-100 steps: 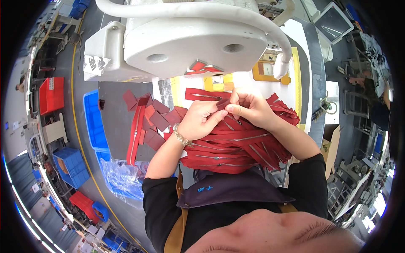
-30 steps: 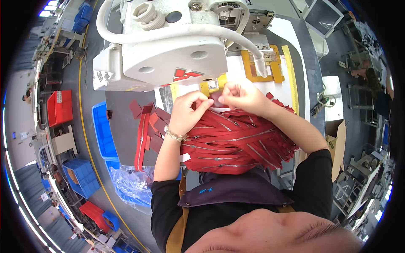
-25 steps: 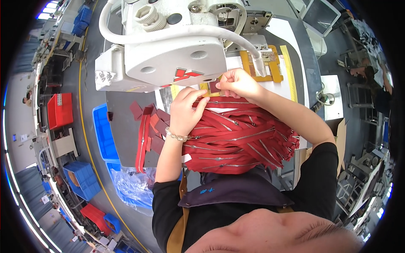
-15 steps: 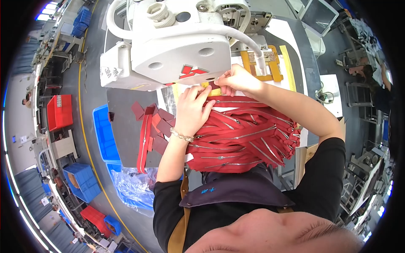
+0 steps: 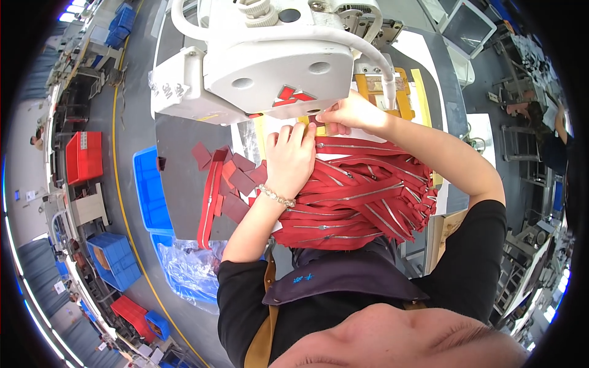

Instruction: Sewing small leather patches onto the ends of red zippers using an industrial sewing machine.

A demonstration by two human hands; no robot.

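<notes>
Under the white sewing-machine head (image 5: pixel 276 73), my right hand (image 5: pixel 350 116) pinches a small maroon piece (image 5: pixel 315 119) at a yellow fixture (image 5: pixel 304 118). My left hand (image 5: pixel 289 156), beside it, lies with slightly bent fingers, their tips at the fixture's near-left edge. A large heap of red zippers (image 5: pixel 368 202) lies beneath and around my hands. Maroon and red squares (image 5: pixel 236 205) are scattered left of my left hand, with one red zipper (image 5: pixel 210 202) lying lengthwise across them.
At left are blue bins (image 5: pixel 148 184), one with clear plastic (image 5: pixel 187 276), and a red bin (image 5: pixel 83 156) across the aisle. A second yellow fixture (image 5: pixel 402 92) and a monitor (image 5: pixel 466 27) stand at back right. A cardboard box (image 5: pixel 445 236) is at right. Another person (image 5: pixel 555 141) is at far right.
My right hand has carried the maroon piece forward from above the zippers to the fixture under the machine head. My left hand has let go of it and turned palm-down beside it.
</notes>
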